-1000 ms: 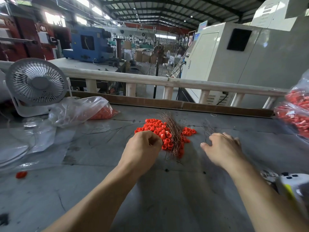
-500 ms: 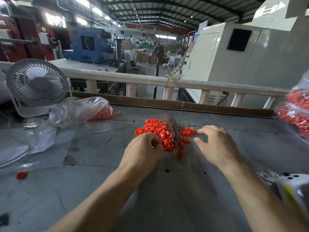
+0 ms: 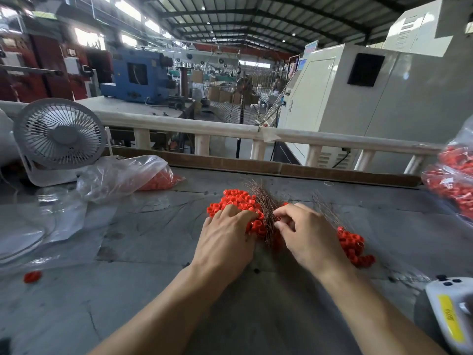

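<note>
A pile of small red plastic rings lies on the grey table, with a bundle of thin copper wires across it. My left hand rests on the near side of the pile, fingertips curled down onto rings. My right hand is just right of the bundle, thumb and fingers pinching at the wires. To its right lie a second thin spray of wires and a cluster of red rings.
A white desk fan stands far left, beside a clear bag of red rings and loose plastic sheets. Another bag of rings sits at the right edge. One stray ring lies left. A white device sits near right.
My right hand has moved left from the right-hand wires to the central bundle, uncovering the ring cluster at the right. My left hand has shifted forward over the pile.
</note>
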Demonstrator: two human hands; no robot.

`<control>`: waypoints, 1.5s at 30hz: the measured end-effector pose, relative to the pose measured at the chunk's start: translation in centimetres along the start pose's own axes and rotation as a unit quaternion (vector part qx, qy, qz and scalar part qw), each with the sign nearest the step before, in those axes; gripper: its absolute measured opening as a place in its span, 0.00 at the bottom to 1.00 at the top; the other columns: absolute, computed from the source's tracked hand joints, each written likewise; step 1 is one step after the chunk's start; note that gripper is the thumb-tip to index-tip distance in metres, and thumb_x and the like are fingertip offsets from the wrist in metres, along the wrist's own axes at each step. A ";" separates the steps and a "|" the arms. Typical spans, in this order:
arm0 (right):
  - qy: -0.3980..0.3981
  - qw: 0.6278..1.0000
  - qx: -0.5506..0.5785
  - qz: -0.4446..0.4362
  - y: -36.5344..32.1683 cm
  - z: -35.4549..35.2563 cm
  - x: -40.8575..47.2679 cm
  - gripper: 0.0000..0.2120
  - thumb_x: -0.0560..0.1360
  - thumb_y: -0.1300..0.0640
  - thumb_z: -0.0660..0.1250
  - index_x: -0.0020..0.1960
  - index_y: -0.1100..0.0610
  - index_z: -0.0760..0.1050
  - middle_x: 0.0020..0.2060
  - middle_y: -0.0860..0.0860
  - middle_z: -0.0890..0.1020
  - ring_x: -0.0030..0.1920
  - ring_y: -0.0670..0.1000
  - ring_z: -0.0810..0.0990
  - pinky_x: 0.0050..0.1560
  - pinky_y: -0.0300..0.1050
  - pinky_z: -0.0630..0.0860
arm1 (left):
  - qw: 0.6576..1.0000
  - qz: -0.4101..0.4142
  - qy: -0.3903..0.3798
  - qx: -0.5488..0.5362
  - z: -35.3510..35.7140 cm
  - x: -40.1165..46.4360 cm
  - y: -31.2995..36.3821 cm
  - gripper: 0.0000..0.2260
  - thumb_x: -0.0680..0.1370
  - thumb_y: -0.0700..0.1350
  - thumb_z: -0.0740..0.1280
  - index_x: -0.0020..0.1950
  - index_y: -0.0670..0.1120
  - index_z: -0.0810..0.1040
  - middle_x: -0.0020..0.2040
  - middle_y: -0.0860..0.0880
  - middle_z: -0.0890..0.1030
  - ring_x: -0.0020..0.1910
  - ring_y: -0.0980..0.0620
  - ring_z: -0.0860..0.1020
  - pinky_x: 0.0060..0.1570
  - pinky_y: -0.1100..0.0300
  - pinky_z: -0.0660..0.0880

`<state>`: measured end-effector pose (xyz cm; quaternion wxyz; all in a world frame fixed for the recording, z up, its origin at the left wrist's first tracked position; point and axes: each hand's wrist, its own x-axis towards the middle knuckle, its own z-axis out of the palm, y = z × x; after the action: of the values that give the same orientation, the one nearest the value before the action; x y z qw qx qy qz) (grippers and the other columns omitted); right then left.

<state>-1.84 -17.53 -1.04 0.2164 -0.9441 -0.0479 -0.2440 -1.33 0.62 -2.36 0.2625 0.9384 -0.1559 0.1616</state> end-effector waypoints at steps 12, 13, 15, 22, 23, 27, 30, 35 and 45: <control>0.014 1.000 -0.005 -0.016 0.0 0.2 0.0 0.02 0.79 0.55 0.72 0.50 0.51 0.84 0.45 0.46 0.83 0.51 0.51 0.80 0.50 0.48 0.76 | 1.000 0.000 -0.005 -0.007 0.4 -0.1 -0.8 0.18 0.80 0.49 0.66 0.71 0.57 0.76 0.74 0.55 0.69 0.71 0.51 0.68 0.70 0.52 0.67; 0.023 0.999 0.000 -0.024 0.0 0.2 0.0 0.02 0.78 0.56 0.72 0.49 0.51 0.84 0.44 0.46 0.83 0.50 0.51 0.80 0.50 0.48 0.77 | 1.000 -0.001 0.000 -0.018 0.3 -0.1 -0.8 0.17 0.80 0.49 0.67 0.70 0.56 0.77 0.72 0.55 0.71 0.70 0.52 0.69 0.69 0.53 0.68; 0.042 0.998 0.012 -0.040 -0.1 0.1 -0.1 0.02 0.78 0.56 0.73 0.48 0.50 0.84 0.42 0.46 0.83 0.47 0.50 0.80 0.48 0.49 0.77 | 0.999 -0.004 0.009 -0.032 0.1 -0.2 -0.8 0.17 0.79 0.47 0.68 0.68 0.56 0.78 0.70 0.56 0.72 0.69 0.52 0.70 0.68 0.55 0.69; 0.139 0.981 0.114 -0.078 -1.4 -1.0 -0.5 0.04 0.78 0.60 0.73 0.46 0.53 0.82 0.35 0.41 0.79 0.36 0.41 0.77 0.38 0.28 0.70 | 0.997 -0.049 0.036 -0.041 -0.7 -0.4 -0.7 0.13 0.79 0.48 0.69 0.64 0.55 0.79 0.62 0.54 0.75 0.62 0.51 0.74 0.63 0.54 0.70; 0.146 0.977 0.135 -0.078 -1.6 -1.2 -0.6 0.03 0.78 0.60 0.73 0.47 0.53 0.82 0.35 0.40 0.80 0.36 0.41 0.78 0.37 0.26 0.69 | 0.996 -0.054 0.044 -0.053 -0.7 -0.4 -0.6 0.12 0.79 0.49 0.69 0.63 0.55 0.79 0.60 0.55 0.75 0.60 0.51 0.75 0.61 0.55 0.71; 0.130 0.968 0.185 -0.107 -2.7 -1.8 -1.0 0.03 0.77 0.59 0.74 0.47 0.52 0.83 0.41 0.42 0.84 0.40 0.45 0.81 0.37 0.31 0.73 | 0.976 -0.043 0.071 -0.202 -1.1 -0.4 0.5 0.07 0.77 0.51 0.75 0.54 0.56 0.82 0.46 0.59 0.81 0.44 0.60 0.79 0.45 0.66 0.74; 0.095 0.968 0.174 -0.155 -3.5 -1.7 -1.1 0.02 0.76 0.60 0.75 0.47 0.54 0.85 0.49 0.44 0.83 0.51 0.45 0.81 0.44 0.31 0.74 | 0.957 -0.002 0.087 -0.275 -1.3 -0.7 1.2 0.03 0.76 0.46 0.76 0.45 0.52 0.83 0.37 0.55 0.82 0.33 0.60 0.76 0.34 0.65 0.73; 0.061 0.955 0.259 -0.129 -3.8 -1.2 -1.3 0.12 0.81 0.61 0.70 0.63 0.52 0.81 0.58 0.44 0.83 0.60 0.43 0.81 0.50 0.32 0.77 | 0.917 -0.024 0.079 -0.390 -1.8 -0.6 1.2 0.04 0.77 0.39 0.74 0.43 0.47 0.86 0.35 0.47 0.84 0.34 0.53 0.78 0.37 0.55 0.78; 0.060 0.969 0.212 -0.114 -4.0 -1.7 -1.4 0.04 0.79 0.59 0.72 0.48 0.52 0.82 0.32 0.40 0.81 0.35 0.42 0.81 0.35 0.28 0.70 | 0.776 -0.117 0.095 -0.613 -3.3 -0.4 1.3 0.02 0.77 0.38 0.73 0.44 0.41 0.85 0.36 0.44 0.84 0.31 0.53 0.79 0.30 0.63 0.76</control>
<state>-4.60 -14.69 1.18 0.3846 -0.8487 -0.1933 -0.3073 -2.90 1.45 0.79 0.8124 0.5699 -0.0855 0.0883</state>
